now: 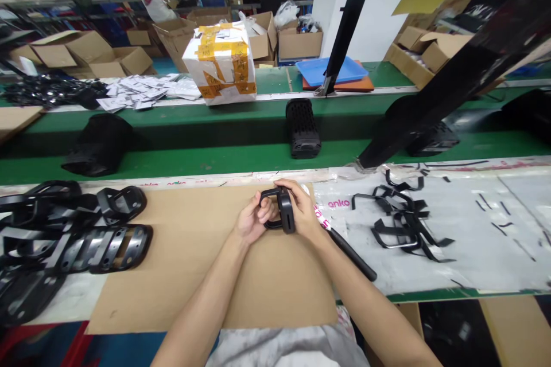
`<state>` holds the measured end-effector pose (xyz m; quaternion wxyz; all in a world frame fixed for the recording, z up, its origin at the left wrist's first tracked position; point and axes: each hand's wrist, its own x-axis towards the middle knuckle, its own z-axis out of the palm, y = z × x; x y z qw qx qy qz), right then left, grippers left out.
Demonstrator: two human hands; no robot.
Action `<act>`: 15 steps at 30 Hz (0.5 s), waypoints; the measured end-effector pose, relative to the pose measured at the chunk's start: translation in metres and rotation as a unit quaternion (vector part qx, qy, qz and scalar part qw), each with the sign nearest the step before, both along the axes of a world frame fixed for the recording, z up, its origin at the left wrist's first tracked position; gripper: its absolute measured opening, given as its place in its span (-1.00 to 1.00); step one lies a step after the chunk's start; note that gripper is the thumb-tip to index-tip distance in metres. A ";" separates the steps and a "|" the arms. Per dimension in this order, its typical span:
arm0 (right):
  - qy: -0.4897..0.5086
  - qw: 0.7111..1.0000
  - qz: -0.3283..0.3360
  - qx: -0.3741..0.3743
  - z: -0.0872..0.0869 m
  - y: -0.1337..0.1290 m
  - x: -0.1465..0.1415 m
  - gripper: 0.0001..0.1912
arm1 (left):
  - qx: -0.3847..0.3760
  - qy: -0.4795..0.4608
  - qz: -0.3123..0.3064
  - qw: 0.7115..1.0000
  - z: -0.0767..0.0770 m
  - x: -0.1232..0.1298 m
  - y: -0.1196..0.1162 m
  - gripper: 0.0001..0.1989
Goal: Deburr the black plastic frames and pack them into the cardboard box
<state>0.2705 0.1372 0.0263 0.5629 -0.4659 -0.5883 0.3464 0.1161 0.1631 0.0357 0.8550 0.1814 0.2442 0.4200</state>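
Black plastic frame (284, 210) up in both hands now, left hand (253, 219) and right hand (302, 210) clamped on it above a cardboard sheet (206, 278); stacked black moulded parts (73, 229) to the left, loose black straps (404, 223) right, black housings (303, 128) on the green conveyor belt (193, 156) beyond.

The left hand (253, 219) and right hand (303, 209) grip a black plastic frame (284, 210) above a cardboard sheet (181, 264); more black frames (120, 248) lie to the left.

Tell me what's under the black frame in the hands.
A cardboard sheet lies below the frame; the frame, left hand and right hand hide the patch directly beneath.
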 end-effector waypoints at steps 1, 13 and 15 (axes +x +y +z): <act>0.002 1.000 -0.002 -0.008 -0.001 0.001 0.000 -0.66 | -0.006 0.006 0.004 1.000 0.000 0.001 0.000 -0.46; 0.131 0.959 0.091 -0.234 -0.012 0.005 -0.012 -0.45 | 0.027 0.031 0.077 0.996 0.001 -0.027 0.017 -0.55; 0.150 0.961 0.073 -0.222 -0.009 0.004 -0.014 -0.48 | 0.094 0.095 0.086 0.987 -0.003 -0.028 0.018 -0.55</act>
